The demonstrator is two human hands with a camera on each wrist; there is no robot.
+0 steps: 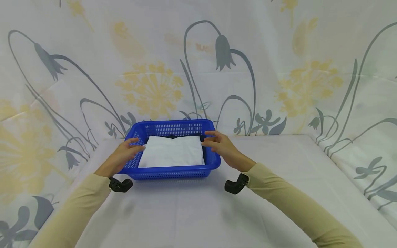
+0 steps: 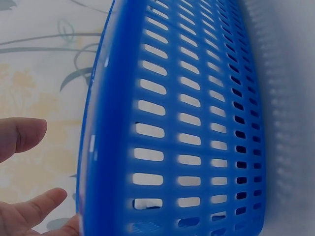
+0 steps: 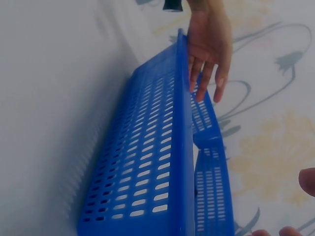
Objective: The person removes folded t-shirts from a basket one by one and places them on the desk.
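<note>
A blue plastic basket [image 1: 173,172] with slotted walls stands on the white table. Inside it lies a folded white cloth [image 1: 173,151], with something dark partly showing behind and beside it. Over the basket's left side, my left hand [image 1: 124,155] has its fingers extended inward, the tips near the cloth's left edge. At the right side, my right hand [image 1: 223,148] reaches in over the rim, its loosely bent fingers near the cloth's right edge. Neither hand grips anything. In the right wrist view, the left hand [image 3: 209,46] hangs past the rim with its fingers straight.
The white-covered table [image 1: 186,213] extends in front of the basket and to its right. A floral curtain [image 1: 266,79] rises behind and along both sides. Each wrist wears a black camera, one on the left [image 1: 121,185] and one on the right [image 1: 236,184].
</note>
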